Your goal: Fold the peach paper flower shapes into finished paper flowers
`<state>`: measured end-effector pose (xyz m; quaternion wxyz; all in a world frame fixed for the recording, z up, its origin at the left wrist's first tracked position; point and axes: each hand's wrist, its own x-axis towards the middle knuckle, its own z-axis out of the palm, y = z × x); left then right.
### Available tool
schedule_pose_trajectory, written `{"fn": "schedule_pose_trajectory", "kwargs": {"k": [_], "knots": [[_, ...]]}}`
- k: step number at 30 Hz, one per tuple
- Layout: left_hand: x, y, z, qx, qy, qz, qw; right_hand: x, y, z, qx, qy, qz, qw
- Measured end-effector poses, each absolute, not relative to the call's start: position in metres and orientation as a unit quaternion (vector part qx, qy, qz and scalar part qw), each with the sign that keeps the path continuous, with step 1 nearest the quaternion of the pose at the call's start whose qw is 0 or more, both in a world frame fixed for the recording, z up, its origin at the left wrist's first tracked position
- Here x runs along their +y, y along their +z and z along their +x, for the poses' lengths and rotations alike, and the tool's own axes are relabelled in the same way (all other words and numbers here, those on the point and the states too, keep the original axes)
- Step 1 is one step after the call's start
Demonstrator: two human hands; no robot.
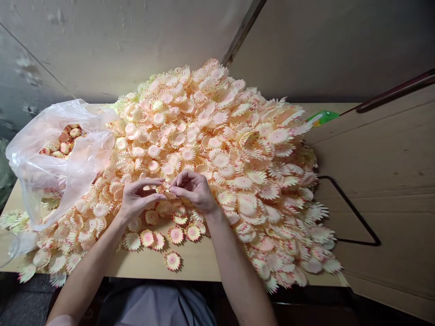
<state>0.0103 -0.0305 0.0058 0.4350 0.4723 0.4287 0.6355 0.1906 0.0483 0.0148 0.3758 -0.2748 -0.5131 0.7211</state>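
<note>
A large heap of pale yellow and pink petal discs (pixel 220 158) covers most of the wooden table (pixel 200 267). At the heap's near side, my left hand (pixel 141 197) pinches a small petal piece (pixel 161 188) between thumb and fingers. My right hand (pixel 193 190) meets it from the right, thumb and index finger closed at the piece's edge; the fingertips partly hide it. Just below the hands lie several loose discs with red-tipped edges, one of them (pixel 172 261) nearest the table's front edge.
On the left, an open clear plastic bag (pixel 64 176) holds small rolled red-and-cream pieces (pixel 66 142). A clear round container (pixel 10 249) sits at the far left edge. On the right are a black metal bar (pixel 356 213), cardboard (pixel 384 181) and a green packet (pixel 324 117).
</note>
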Motion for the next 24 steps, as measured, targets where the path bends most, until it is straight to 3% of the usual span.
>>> {"fn": "schedule_pose_trajectory", "kwargs": {"k": [8,19,24], "knots": [[-0.028,0.004,0.010,0.409,0.655,0.436,0.462,0.049,0.016,0.191,-0.540,0.709,-0.237,0.386],[-0.031,0.000,0.008,0.385,0.618,0.554,0.404,0.049,0.012,0.195,-0.605,0.706,-0.241,0.279],[-0.028,0.002,0.007,0.404,0.574,0.626,0.340,0.047,0.006,0.191,-0.603,0.697,-0.262,0.285]]}}
